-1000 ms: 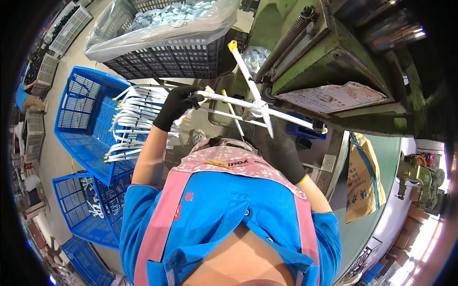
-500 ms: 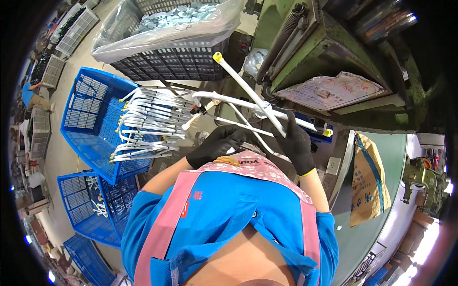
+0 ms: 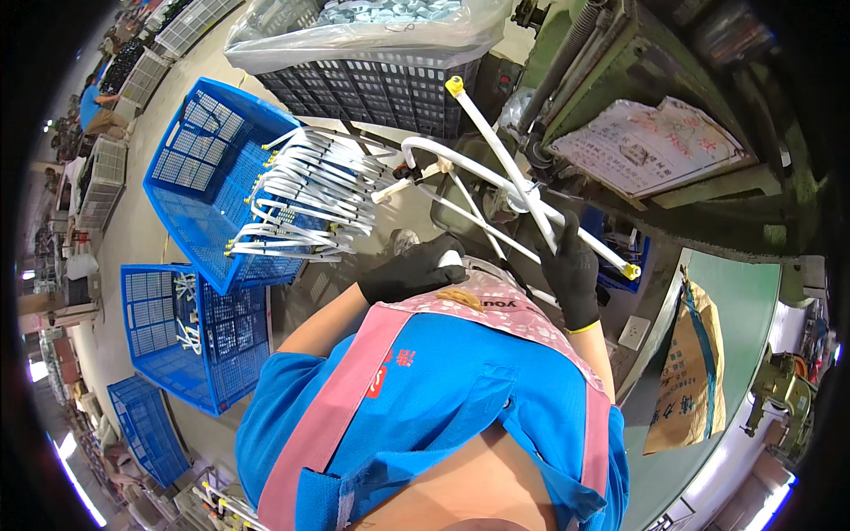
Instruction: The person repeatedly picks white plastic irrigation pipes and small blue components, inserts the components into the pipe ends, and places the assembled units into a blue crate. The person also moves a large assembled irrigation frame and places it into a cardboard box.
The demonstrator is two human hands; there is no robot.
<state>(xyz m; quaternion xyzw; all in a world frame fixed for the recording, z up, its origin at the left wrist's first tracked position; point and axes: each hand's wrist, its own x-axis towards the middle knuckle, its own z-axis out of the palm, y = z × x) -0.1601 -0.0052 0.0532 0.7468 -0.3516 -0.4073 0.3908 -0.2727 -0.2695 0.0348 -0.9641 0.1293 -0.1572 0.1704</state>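
Both my hands wear black gloves. My right hand (image 3: 569, 273) is closed around the lower end of a straight white tube (image 3: 496, 146), whose far end carries a yellow fitting. This tube crosses over a curved white tube (image 3: 460, 163), which has another yellow fitting (image 3: 630, 272) at its right end. In front of the apron, my left hand (image 3: 412, 270) is closed on a small white piece (image 3: 450, 258), mostly hidden by the fingers. Left of the crossed tubes, a stack of white bent tubes (image 3: 310, 190) with yellow ends lies across a blue crate (image 3: 177, 186).
A black crate (image 3: 381, 88) lined with clear plastic holds pale blue-grey parts at the far side. Green machinery (image 3: 611, 71) carries a worn paper sign (image 3: 651, 146). More blue crates (image 3: 168, 345) stand at left. A brown sack (image 3: 691, 376) lies on a green surface at right.
The whole view has shifted, so most things sit farther right in it. More of the white piece shows in my left hand. My right hand keeps its hold on the tube.
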